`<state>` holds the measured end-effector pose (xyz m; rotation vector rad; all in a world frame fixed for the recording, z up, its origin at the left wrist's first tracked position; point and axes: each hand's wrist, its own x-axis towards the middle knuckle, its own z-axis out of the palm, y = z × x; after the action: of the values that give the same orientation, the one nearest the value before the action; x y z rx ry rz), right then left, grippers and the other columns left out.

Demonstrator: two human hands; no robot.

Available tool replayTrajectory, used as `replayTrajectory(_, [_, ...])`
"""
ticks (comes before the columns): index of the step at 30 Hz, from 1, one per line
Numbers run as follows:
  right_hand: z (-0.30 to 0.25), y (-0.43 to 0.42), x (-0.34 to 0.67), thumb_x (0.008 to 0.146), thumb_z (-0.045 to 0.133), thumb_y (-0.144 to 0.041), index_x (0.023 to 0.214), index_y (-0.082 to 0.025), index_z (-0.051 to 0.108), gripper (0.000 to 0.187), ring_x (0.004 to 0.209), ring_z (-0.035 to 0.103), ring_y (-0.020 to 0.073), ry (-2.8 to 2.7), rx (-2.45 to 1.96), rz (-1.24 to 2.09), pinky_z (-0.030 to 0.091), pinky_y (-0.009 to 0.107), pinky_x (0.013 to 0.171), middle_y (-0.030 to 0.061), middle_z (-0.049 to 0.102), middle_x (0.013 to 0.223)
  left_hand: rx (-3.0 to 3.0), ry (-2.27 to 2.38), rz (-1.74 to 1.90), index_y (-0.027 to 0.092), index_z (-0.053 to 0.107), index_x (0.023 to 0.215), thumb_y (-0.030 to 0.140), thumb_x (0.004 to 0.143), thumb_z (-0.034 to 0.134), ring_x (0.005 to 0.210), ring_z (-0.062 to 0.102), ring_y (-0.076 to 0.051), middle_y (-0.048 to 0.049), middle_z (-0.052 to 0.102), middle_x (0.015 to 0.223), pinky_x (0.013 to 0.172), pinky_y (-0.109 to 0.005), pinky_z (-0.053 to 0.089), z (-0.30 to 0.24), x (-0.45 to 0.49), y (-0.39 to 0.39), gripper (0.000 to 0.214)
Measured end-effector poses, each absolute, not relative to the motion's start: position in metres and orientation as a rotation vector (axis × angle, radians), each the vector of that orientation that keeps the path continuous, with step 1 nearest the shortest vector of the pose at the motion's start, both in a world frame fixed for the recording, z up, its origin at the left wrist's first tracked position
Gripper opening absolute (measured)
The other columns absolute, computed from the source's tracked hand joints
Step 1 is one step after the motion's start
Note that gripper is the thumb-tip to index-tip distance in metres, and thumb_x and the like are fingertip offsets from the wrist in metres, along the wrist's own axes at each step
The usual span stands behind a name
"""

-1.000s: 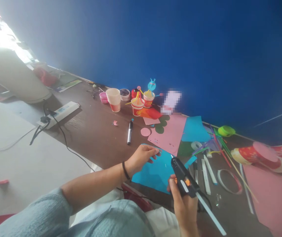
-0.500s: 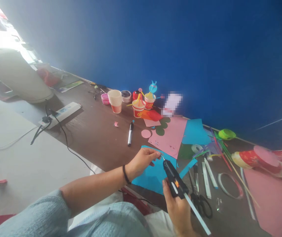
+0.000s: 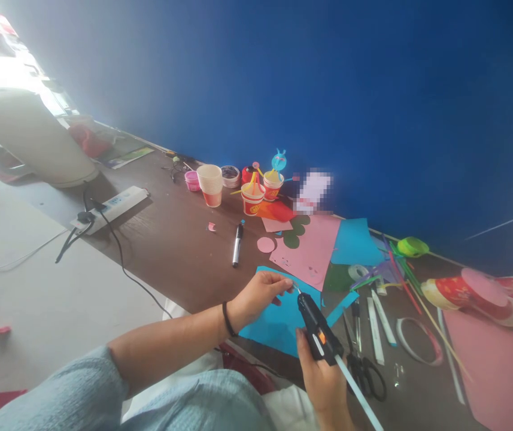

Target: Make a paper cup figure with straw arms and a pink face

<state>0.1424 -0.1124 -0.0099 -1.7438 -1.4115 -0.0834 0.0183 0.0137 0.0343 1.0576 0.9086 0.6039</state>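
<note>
My right hand (image 3: 325, 380) is wrapped round a black hot glue gun (image 3: 319, 328), a long white glue stick (image 3: 357, 392) jutting from its back end. The gun's metal nozzle points up and left, close to the fingertips of my left hand (image 3: 263, 294). Those fingertips are pinched together, and what sits between them is too small to make out. Beneath both hands lies a blue paper sheet (image 3: 267, 329) at the table's near edge. A narrow blue paper strip (image 3: 342, 308) rests just right of the gun, with black scissors (image 3: 367, 377) beside my right hand.
A marker (image 3: 237, 245), stacked paper cups (image 3: 210, 185) and decorated cups (image 3: 252, 200) stand or lie farther back. Pink paper (image 3: 312, 245), pens (image 3: 375, 332) and a tape ring (image 3: 419, 341) spread rightward. A power strip (image 3: 115, 209) with cords sits left. A blue wall (image 3: 283, 78) rises behind.
Almost nothing differs. The view has shifted very slightly, and both hands keep their place, the nozzle still by my left fingertips.
</note>
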Motion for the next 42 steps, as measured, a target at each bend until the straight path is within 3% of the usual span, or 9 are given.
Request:
replayTrajectory(12, [0.0, -0.11, 0.135, 0.078, 0.058, -0.055, 0.067, -0.016, 0.068, 0.042, 0.058, 0.063, 0.0213, -1.264, -1.752, -0.081, 0.051, 0.031, 0.057, 0.0077, 0.063, 0.057, 1.05, 0.902, 0.613, 0.013, 0.067, 0.076, 0.045, 0.072, 0.062, 0.07, 0.05, -0.013, -0.0044, 0.062, 0.077, 0.061, -0.024, 0.04, 0.035, 0.018, 0.012, 0.032])
replayTrajectory(17, [0.004, -0.112, 0.138, 0.076, 0.059, -0.056, 0.065, -0.018, 0.066, 0.041, 0.051, 0.06, 0.0183, -1.331, -1.777, 0.113, 0.048, 0.027, 0.05, 0.0042, 0.059, 0.051, 1.063, 0.902, 0.612, 0.013, 0.067, 0.075, 0.044, 0.073, 0.061, 0.07, 0.05, -0.012, -0.0038, 0.062, 0.077, 0.061, -0.025, 0.04, 0.035, 0.018, 0.012, 0.031])
replayTrajectory(23, [0.003, -0.119, 0.151, 0.069, 0.063, -0.059, 0.071, -0.02, 0.067, 0.04, 0.062, 0.064, 0.0219, -1.307, -1.693, 0.333, 0.052, 0.032, 0.056, 0.0079, 0.069, 0.07, 1.069, 0.897, 0.613, 0.013, 0.068, 0.078, 0.044, 0.074, 0.061, 0.07, 0.049, -0.012, -0.0045, 0.062, 0.078, 0.061, -0.024, 0.04, 0.033, 0.019, 0.012, 0.032])
replayTrajectory(28, [0.013, -0.128, 0.151, 0.079, 0.057, -0.051, 0.088, -0.018, 0.067, 0.036, 0.072, 0.067, 0.0224, -1.284, -1.644, 0.442, 0.054, 0.031, 0.061, 0.0083, 0.07, 0.081, 1.054, 0.922, 0.628, 0.012, 0.068, 0.074, 0.043, 0.073, 0.061, 0.068, 0.048, -0.012, -0.0049, 0.061, 0.077, 0.058, -0.023, 0.039, 0.031, 0.02, 0.012, 0.032])
replayTrajectory(33, [0.021, -0.13, 0.143, 0.083, 0.054, -0.048, 0.075, -0.017, 0.064, 0.033, 0.052, 0.063, 0.0188, -1.173, -1.684, 0.54, 0.05, 0.027, 0.049, 0.0041, 0.063, 0.058, 1.037, 0.919, 0.629, 0.013, 0.068, 0.075, 0.045, 0.072, 0.062, 0.068, 0.05, -0.012, -0.0048, 0.062, 0.078, 0.058, -0.024, 0.039, 0.028, 0.023, 0.01, 0.033])
replayTrajectory(38, [0.018, -0.126, 0.144, 0.078, 0.058, -0.052, 0.081, -0.017, 0.066, 0.036, 0.055, 0.062, 0.0199, -1.142, -1.713, 0.428, 0.05, 0.029, 0.052, 0.005, 0.065, 0.062, 1.06, 0.911, 0.624, 0.013, 0.067, 0.071, 0.045, 0.072, 0.062, 0.07, 0.051, -0.013, -0.0052, 0.064, 0.079, 0.059, -0.025, 0.04, 0.03, 0.025, 0.005, 0.033])
replayTrajectory(42, [0.015, -0.123, 0.15, 0.073, 0.064, -0.052, 0.074, -0.019, 0.066, 0.033, 0.05, 0.059, 0.0191, -1.246, -1.699, 0.283, 0.049, 0.03, 0.05, 0.0023, 0.062, 0.056, 1.079, 0.918, 0.615, 0.013, 0.066, 0.071, 0.042, 0.073, 0.06, 0.071, 0.052, -0.014, -0.005, 0.064, 0.078, 0.06, -0.025, 0.041, 0.036, 0.025, 0.003, 0.03])
